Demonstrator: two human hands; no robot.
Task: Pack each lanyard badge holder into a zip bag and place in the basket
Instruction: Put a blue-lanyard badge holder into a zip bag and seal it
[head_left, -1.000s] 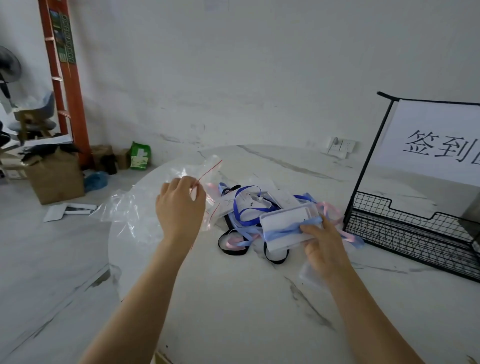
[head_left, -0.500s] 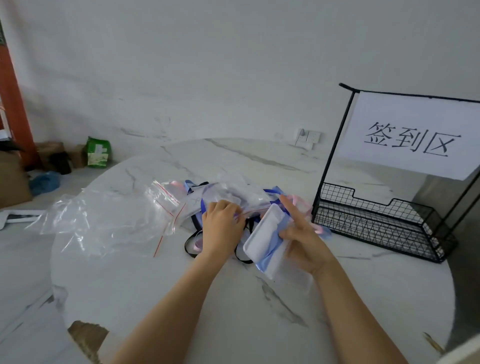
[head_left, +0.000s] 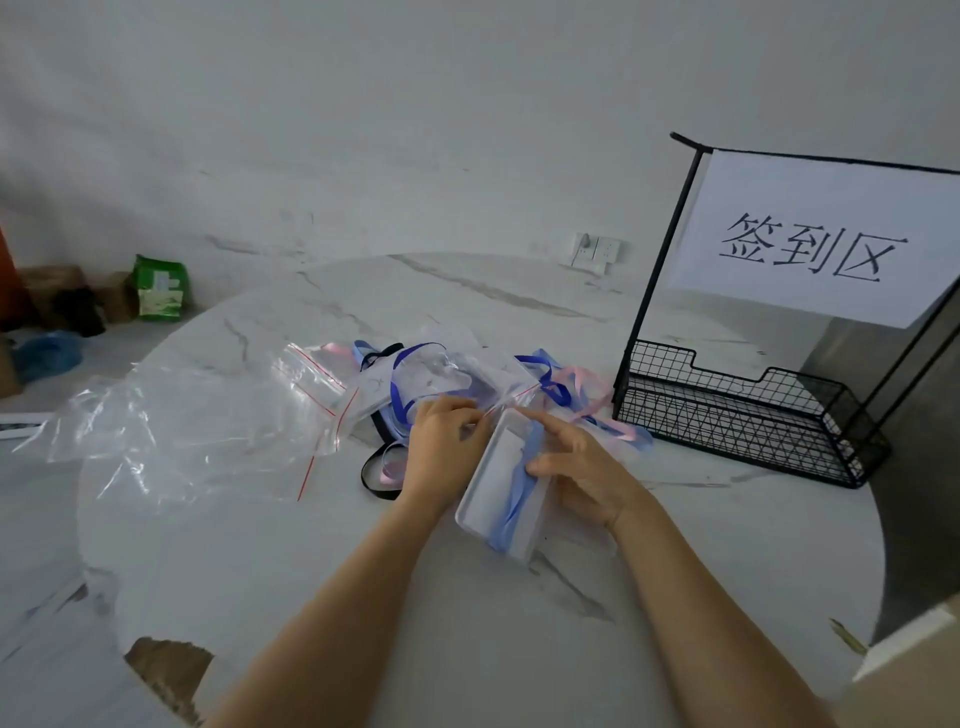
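Here, over the tabletop (head_left: 260, 571), the right hand (head_left: 582, 470) grips a white badge holder (head_left: 501, 486), thumb on top, forefinger straight. Its long axis points away toward the mouth of the zip bag (head_left: 467, 374), which the left hand (head_left: 441, 447) pinches just beyond its far end. Clear plastic hides whether that mouth is open.

The table (head_left: 467, 597) is white marble veined grey; the basket (head_left: 727, 415) is black wire grid, its sign (head_left: 810, 249) white with black characters; each zip bag (head_left: 311, 395) is clear with a red seal line; the badge holder (head_left: 491, 480) is white, its ribbon (head_left: 521, 483) pale blue.
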